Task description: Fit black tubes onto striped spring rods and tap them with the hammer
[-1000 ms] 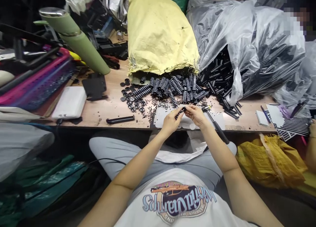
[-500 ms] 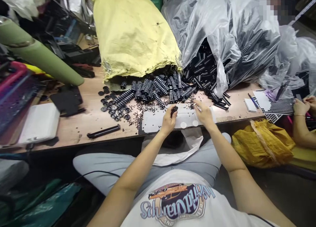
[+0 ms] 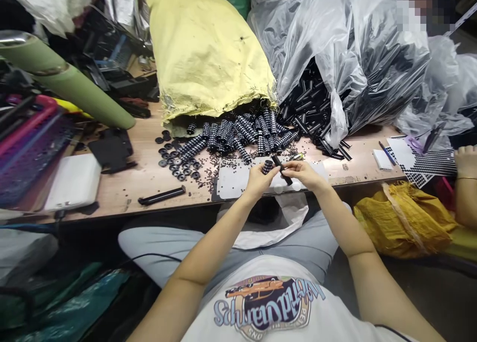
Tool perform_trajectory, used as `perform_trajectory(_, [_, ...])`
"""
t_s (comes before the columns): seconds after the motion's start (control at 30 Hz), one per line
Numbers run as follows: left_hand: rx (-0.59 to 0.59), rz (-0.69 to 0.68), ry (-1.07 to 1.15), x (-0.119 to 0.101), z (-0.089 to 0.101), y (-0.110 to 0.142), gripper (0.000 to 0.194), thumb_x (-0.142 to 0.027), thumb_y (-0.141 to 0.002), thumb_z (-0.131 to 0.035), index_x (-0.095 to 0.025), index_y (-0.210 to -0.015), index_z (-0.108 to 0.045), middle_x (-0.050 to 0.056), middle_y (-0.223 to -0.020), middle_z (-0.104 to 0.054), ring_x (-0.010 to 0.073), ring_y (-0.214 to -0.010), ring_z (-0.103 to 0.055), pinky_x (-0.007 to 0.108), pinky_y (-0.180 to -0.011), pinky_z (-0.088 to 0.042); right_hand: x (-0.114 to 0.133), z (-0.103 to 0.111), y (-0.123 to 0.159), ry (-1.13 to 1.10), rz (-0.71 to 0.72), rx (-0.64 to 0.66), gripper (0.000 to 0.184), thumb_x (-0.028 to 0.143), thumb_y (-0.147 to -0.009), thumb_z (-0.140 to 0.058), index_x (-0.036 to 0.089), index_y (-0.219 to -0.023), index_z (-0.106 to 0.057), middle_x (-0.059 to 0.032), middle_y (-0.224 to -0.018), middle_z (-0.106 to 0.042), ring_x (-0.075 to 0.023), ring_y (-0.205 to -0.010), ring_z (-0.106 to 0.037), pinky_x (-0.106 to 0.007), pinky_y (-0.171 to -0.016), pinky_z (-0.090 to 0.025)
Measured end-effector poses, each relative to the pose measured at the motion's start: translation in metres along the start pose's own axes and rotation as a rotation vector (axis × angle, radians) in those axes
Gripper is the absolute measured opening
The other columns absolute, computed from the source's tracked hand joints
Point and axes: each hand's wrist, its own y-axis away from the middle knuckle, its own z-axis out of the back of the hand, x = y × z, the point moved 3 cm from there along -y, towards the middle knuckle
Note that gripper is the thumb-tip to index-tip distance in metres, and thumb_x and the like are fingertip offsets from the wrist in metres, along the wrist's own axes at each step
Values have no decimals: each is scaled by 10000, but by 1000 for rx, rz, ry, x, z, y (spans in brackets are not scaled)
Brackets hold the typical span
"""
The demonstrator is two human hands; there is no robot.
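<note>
My left hand [image 3: 260,179] is closed around a short black-and-white ringed cylinder [image 3: 267,167], its end facing up. The fingers of my right hand [image 3: 303,174] pinch a slim black tube [image 3: 282,170], tilted close beside my left fingertips. Just behind the right fingers shows a small thin tool [image 3: 297,157] with a yellow-green part; whether the hand holds it I cannot tell. Below both hands lies a pale flat sheet [image 3: 234,178]. Many like ringed cylinders [image 3: 223,133] are heaped behind it, with tiny dark rings [image 3: 208,171] scattered about.
A yellow sack [image 3: 208,49] and clear plastic bags [image 3: 298,24] with black tubes [image 3: 307,103] stand at the back. Black round caps [image 3: 179,166], a black bar [image 3: 161,195] and a white box [image 3: 72,180] lie left. Another person's arm [image 3: 466,188] is at the far right.
My right hand has moved in toward the left and now has a black tube in its fingers. Both hands are close together. The view has shifted slightly.
</note>
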Motion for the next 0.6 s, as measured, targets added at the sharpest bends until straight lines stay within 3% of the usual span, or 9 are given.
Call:
perform_trajectory(0.13, [-110,-390,-279,-14,13,8,225,-383,-747,-670,-189,-668,-591,18,-660,-585,149,-642,-559,268,-637,-473,0,-32,-2,-59,-65,-189,546,578,-604,-768,225,-1005,-656,-71,-1053,-699,-210,-955,-659,-358,-829,-529])
perform_trajectory(0.2, [-80,-538,-411,-16,17,13,185,-372,-745,-664,-197,-705,-617,61,-809,-641,191,-805,-599,308,-763,-494,-3,-46,-1,-139,-186,-107,561,644,-663,-691,225,-1030,-623,-93,-1088,-685,-231,-945,-667,-391,-786,-549])
perform_trajectory(0.27, [-29,-558,-445,-15,18,15,188,-389,-739,-664,-204,-746,-631,74,-860,-652,209,-858,-602,327,-793,-500,-3,-56,0,-211,-230,-5,557,643,-696,-657,215,-1047,-599,-108,-1122,-670,-250,-979,-659,-414,-782,-559])
perform_trajectory(0.33, [-23,-480,-353,-14,20,15,236,-420,-744,-665,-202,-831,-641,65,-857,-646,193,-813,-605,313,-746,-509,1,-56,1,-183,-146,-58,622,600,-664,-701,218,-1133,-555,-116,-1213,-624,-268,-1093,-613,-428,-844,-547])
perform_trajectory(0.43, [47,-191,-8,-11,22,12,391,-503,-820,-550,-199,-1057,-610,23,-764,-612,119,-552,-543,245,-507,-456,16,-48,8,155,151,-197,924,510,-556,-805,241,-1344,-403,-135,-1399,-467,-299,-1300,-455,-480,-1010,-455])
perform_trajectory(0.5, [108,-5,200,-10,21,11,426,-510,-838,-506,-191,-1108,-590,-8,-683,-576,86,-432,-467,210,-395,-369,27,-49,15,471,398,-131,1068,424,-536,-836,248,-1436,-290,-136,-1471,-372,-307,-1377,-352,-496,-1105,-357])
perform_trajectory(0.6, [72,100,337,-11,19,12,364,-462,-776,-603,-168,-992,-611,-30,-616,-550,83,-423,-491,201,-390,-394,32,-61,25,752,635,76,1070,328,-616,-783,231,-1495,-180,-138,-1500,-329,-304,-1418,-285,-489,-1173,-263])
